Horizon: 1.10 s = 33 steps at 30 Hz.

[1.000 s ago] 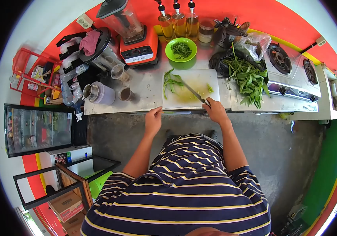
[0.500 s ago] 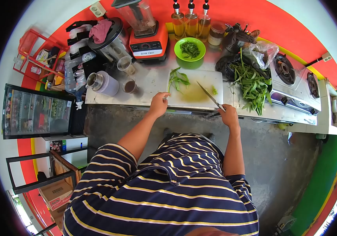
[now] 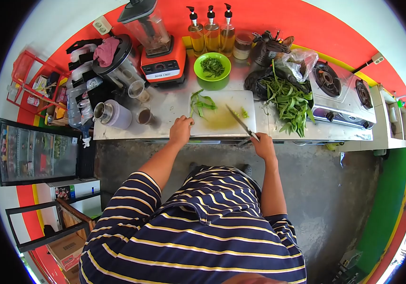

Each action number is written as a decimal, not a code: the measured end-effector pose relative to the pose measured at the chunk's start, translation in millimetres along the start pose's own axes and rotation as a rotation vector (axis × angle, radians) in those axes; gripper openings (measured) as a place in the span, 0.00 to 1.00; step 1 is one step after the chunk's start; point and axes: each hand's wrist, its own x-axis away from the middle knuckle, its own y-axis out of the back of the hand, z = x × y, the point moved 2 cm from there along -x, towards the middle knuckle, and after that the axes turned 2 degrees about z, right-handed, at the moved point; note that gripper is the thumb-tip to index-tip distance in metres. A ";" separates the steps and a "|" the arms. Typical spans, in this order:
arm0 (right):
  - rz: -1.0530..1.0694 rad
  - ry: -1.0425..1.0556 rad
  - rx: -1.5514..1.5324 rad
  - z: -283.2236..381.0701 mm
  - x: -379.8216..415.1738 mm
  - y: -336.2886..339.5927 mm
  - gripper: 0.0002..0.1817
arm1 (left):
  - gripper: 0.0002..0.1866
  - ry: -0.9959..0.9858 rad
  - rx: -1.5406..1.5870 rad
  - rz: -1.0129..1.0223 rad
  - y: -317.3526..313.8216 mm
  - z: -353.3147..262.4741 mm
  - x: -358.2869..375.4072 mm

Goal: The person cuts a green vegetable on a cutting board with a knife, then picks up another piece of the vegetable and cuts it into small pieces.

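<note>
My right hand (image 3: 263, 146) is closed round the handle of a knife (image 3: 241, 121), whose blade points up and left over the white cutting board (image 3: 246, 101). At the board's left edge is my left hand (image 3: 181, 130), its fingers curled in. Its fingertips are close to the lower end of a leafy green sprig (image 3: 204, 103); whether they pinch the stem is too small to tell. Small green bits (image 3: 244, 112) lie right of the blade, and the board is stained greenish. Behind it a green bowl (image 3: 212, 85) holds chopped greens (image 3: 212, 67).
A heap of long leaves (image 3: 288, 104) lies right of the board, before a gas stove (image 3: 340, 97). To the left stand a cup of dark liquid (image 3: 144, 116), a flask (image 3: 117, 115) and a red blender (image 3: 164, 66). Pump bottles (image 3: 212, 35) line the wall.
The whole view has shifted, so the counter appears lower and further left. Relative to the board, both hands, the knife and the sprig stay nearly where they were.
</note>
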 end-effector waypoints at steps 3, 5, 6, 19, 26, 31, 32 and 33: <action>-0.078 -0.011 0.062 -1.1 0.1 5.8 0.16 | 0.08 -0.006 0.058 -0.099 4.0 -7.2 0.7; -0.084 0.026 0.014 -0.8 1.4 7.9 0.15 | 0.07 -0.012 0.114 -0.163 10.2 -9.3 0.8; -0.088 0.067 -0.031 0.8 5.0 10.2 0.15 | 0.07 -0.022 0.224 -0.230 18.1 -8.8 -2.6; 0.095 0.079 -0.208 -17.5 -1.2 -4.1 0.17 | 0.05 0.005 0.830 -0.376 88.5 -31.6 -6.6; 0.101 0.008 -0.288 -18.2 6.7 -9.6 0.18 | 0.07 0.056 0.898 -0.098 50.2 -45.6 -8.2; 0.090 -0.010 -0.221 -18.6 10.6 -8.9 0.18 | 0.10 0.023 0.707 0.048 -9.0 -65.7 -28.6; 0.075 0.013 -0.238 -18.0 13.2 -10.1 0.18 | 0.10 0.027 0.723 0.050 -21.3 -68.8 -32.6; 0.089 0.022 -0.235 -12.9 15.8 -6.9 0.18 | 0.10 -0.012 0.631 0.062 -30.8 -75.0 -37.7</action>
